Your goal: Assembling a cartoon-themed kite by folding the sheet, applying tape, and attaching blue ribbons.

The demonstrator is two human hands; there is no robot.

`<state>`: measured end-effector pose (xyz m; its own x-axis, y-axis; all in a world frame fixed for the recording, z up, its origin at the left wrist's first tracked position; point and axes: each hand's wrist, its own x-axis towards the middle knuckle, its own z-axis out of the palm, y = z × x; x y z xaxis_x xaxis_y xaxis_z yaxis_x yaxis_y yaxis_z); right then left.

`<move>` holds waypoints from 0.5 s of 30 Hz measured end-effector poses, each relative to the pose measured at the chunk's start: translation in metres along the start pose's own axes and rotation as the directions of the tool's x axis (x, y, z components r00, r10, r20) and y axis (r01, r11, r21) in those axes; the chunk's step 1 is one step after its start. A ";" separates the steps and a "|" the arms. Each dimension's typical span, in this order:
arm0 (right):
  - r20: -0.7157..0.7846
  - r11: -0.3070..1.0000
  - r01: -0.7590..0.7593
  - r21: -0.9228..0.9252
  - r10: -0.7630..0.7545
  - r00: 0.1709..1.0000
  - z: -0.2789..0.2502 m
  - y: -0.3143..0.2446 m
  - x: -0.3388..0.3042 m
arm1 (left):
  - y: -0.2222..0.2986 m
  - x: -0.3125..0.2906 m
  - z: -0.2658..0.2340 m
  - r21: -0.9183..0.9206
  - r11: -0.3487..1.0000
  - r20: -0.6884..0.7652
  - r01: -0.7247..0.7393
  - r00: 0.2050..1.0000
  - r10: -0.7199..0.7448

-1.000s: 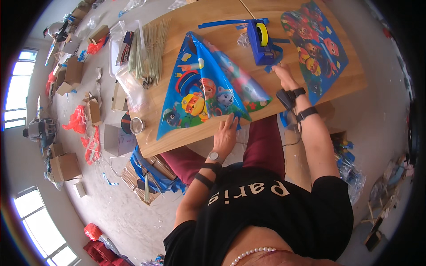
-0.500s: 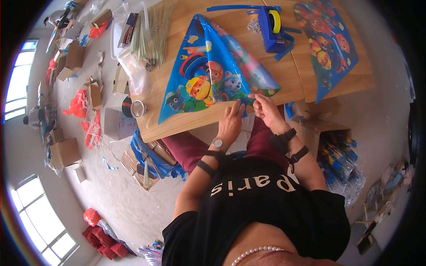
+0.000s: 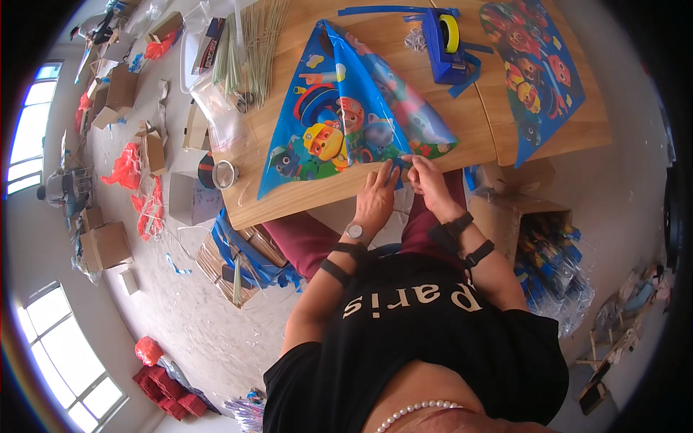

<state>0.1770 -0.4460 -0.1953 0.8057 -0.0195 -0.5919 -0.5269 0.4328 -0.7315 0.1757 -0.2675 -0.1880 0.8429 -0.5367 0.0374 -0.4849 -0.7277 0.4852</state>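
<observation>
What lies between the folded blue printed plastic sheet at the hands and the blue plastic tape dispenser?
In the head view, a small whitish tangle lies near the dispenser; wooden tabletop separates it from the sheet.

Red plastic (image 3: 124,169) lies beside a cardboard box (image 3: 153,153).

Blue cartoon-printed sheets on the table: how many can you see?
2. One folded sheet lies at the left hand and right hand; the other sheet lies toward the right end of the table. More could be hidden beneath.
</observation>
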 end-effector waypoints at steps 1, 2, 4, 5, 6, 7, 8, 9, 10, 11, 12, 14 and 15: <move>0.000 1.000 0.000 0.000 0.000 1.000 0.002 0.000 0.000 | 0.000 0.000 0.000 0.000 1.000 0.000 0.000 1.000 0.000; -0.014 0.998 0.021 -0.055 -0.022 1.000 0.003 0.001 -0.001 | 0.000 0.000 0.000 -0.003 1.000 -0.005 -0.002 1.000 0.002; -0.027 0.993 0.042 -0.109 -0.045 0.999 0.005 0.004 0.000 | -0.001 0.000 0.001 -0.006 1.000 -0.010 -0.005 1.000 0.005; -0.037 0.986 0.076 -0.148 -0.083 0.996 0.006 0.007 0.002 | -0.001 0.000 0.001 -0.007 1.000 -0.013 -0.010 1.000 0.010; -0.045 0.976 0.109 -0.187 -0.120 0.992 0.006 0.010 0.003 | -0.001 0.000 0.001 -0.008 1.000 -0.015 -0.014 1.000 0.014; -0.045 0.976 0.111 -0.186 -0.121 0.992 0.006 0.013 0.005 | -0.001 0.000 0.001 -0.007 1.000 -0.016 -0.016 1.000 0.015; -0.055 0.950 0.170 -0.261 -0.191 0.980 0.006 0.016 0.006 | -0.001 0.000 0.001 0.000 1.000 -0.022 -0.026 0.999 0.026; -0.058 0.914 0.226 -0.335 -0.260 0.964 0.006 0.017 0.007 | -0.001 0.001 0.000 0.006 0.999 -0.028 -0.035 0.999 0.035; -0.058 0.915 0.228 -0.334 -0.261 0.963 0.005 0.019 0.007 | -0.001 0.001 -0.001 0.008 0.999 -0.028 -0.036 0.999 0.037; -0.059 0.884 0.259 -0.390 -0.305 0.951 0.005 0.020 0.007 | -0.001 0.002 -0.002 0.020 0.998 -0.011 -0.066 0.998 0.066; -0.055 0.848 0.289 -0.445 -0.348 0.936 0.005 0.021 0.007 | -0.003 0.002 -0.003 0.032 0.995 0.006 -0.094 0.996 0.094; -0.055 0.839 0.295 -0.456 -0.358 0.932 0.004 0.023 0.009 | -0.008 0.002 0.000 0.046 0.990 0.006 -0.135 0.991 0.135; -0.057 0.831 0.298 -0.469 -0.366 0.929 0.005 0.023 0.009 | -0.009 0.002 0.000 0.057 0.983 0.009 -0.176 0.984 0.176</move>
<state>0.1736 -0.4317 -0.2162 0.9258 -0.2279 -0.3016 -0.3243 -0.0691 -0.9434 0.1819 -0.2619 -0.1927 0.7424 -0.6601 0.1146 -0.6383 -0.6450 0.4202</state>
